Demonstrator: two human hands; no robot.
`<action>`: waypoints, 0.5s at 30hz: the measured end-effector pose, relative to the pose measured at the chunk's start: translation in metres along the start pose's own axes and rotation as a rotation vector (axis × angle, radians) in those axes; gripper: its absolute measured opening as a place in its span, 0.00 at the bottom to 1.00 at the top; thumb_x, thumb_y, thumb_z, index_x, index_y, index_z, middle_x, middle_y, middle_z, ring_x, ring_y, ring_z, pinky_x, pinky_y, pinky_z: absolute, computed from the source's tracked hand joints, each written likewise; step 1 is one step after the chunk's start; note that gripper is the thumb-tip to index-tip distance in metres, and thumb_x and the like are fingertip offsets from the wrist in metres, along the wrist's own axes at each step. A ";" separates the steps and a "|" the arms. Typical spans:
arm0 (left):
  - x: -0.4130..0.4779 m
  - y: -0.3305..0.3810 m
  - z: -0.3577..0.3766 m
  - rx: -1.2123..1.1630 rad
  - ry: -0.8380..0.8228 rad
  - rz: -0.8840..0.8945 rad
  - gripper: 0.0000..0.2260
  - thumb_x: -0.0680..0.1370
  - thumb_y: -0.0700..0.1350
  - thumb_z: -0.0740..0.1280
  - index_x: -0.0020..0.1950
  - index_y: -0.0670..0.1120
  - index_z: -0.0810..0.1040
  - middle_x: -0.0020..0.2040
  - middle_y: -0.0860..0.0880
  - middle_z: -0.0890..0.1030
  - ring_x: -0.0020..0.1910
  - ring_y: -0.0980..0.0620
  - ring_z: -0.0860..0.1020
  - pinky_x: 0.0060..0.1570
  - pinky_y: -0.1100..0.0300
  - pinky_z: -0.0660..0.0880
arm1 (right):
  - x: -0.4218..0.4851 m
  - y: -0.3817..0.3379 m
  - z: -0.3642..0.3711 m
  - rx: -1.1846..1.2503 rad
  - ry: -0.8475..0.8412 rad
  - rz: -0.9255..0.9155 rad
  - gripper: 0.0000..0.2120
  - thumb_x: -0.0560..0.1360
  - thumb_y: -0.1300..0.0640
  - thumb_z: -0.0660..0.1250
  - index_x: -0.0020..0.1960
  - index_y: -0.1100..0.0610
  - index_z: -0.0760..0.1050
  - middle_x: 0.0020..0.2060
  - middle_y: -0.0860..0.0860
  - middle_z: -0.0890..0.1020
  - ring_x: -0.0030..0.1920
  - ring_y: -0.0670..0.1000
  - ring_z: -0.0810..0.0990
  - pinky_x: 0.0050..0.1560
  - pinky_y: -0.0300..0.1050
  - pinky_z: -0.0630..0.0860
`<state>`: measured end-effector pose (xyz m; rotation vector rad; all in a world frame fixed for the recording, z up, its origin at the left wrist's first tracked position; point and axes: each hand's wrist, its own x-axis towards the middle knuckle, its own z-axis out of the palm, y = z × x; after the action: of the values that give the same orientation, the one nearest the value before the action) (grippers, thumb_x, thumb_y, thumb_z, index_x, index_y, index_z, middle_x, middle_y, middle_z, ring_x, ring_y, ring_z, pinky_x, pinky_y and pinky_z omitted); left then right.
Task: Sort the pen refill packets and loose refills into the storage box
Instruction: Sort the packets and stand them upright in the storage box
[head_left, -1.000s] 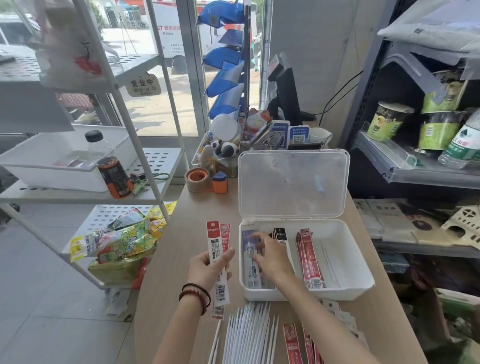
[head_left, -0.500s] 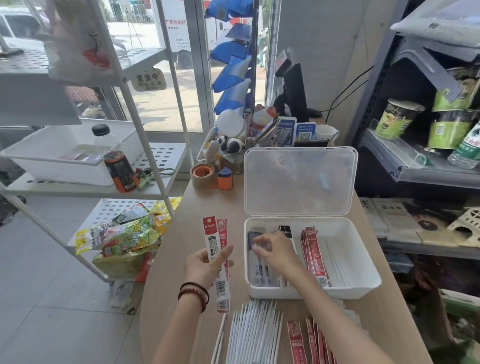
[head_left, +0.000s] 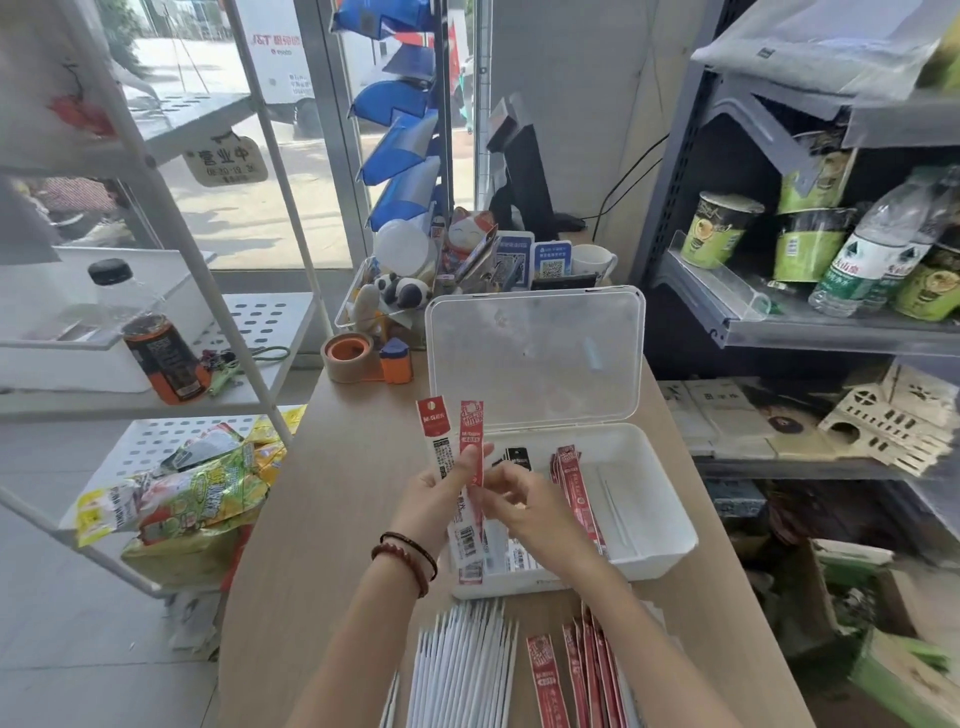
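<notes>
Red-printed film refill packets (head_left: 471, 431), probably light and floppy, pinched mid-length by left hand (head_left: 431, 493) at left edge of storage box (head_left: 644, 499); right hand (head_left: 535, 512) grip unclear.

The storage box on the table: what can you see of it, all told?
The storage box is a shallow white plastic tray with rounded corners, resting on the wooden table. Its translucent lid stands open, upright at the back. Inside lie red refill packets, a black-topped one and thin loose refills. The right hand hovers over its left side.
</notes>
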<state>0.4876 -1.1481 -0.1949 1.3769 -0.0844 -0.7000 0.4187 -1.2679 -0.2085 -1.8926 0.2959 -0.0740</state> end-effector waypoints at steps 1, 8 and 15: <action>0.001 -0.001 0.005 0.026 0.005 -0.011 0.15 0.75 0.55 0.65 0.50 0.45 0.83 0.47 0.36 0.82 0.45 0.39 0.78 0.52 0.44 0.75 | -0.003 0.003 -0.007 -0.001 0.014 0.018 0.05 0.77 0.47 0.67 0.47 0.48 0.78 0.42 0.44 0.83 0.41 0.39 0.81 0.39 0.30 0.72; 0.011 -0.017 0.027 0.126 -0.016 -0.095 0.11 0.78 0.51 0.65 0.45 0.43 0.78 0.35 0.48 0.73 0.27 0.54 0.72 0.26 0.61 0.74 | -0.009 0.049 -0.069 0.019 0.295 0.202 0.08 0.78 0.50 0.67 0.53 0.53 0.77 0.47 0.47 0.84 0.47 0.47 0.84 0.46 0.38 0.78; 0.012 -0.028 0.033 0.246 0.047 -0.009 0.05 0.81 0.45 0.57 0.47 0.45 0.66 0.39 0.46 0.75 0.24 0.54 0.74 0.21 0.62 0.69 | 0.003 0.077 -0.077 -0.227 0.369 0.285 0.09 0.76 0.54 0.71 0.54 0.56 0.79 0.45 0.49 0.83 0.46 0.47 0.82 0.46 0.36 0.76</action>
<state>0.4716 -1.1833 -0.2176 1.6290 -0.1308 -0.6807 0.3931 -1.3632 -0.2550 -2.0359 0.8529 -0.2054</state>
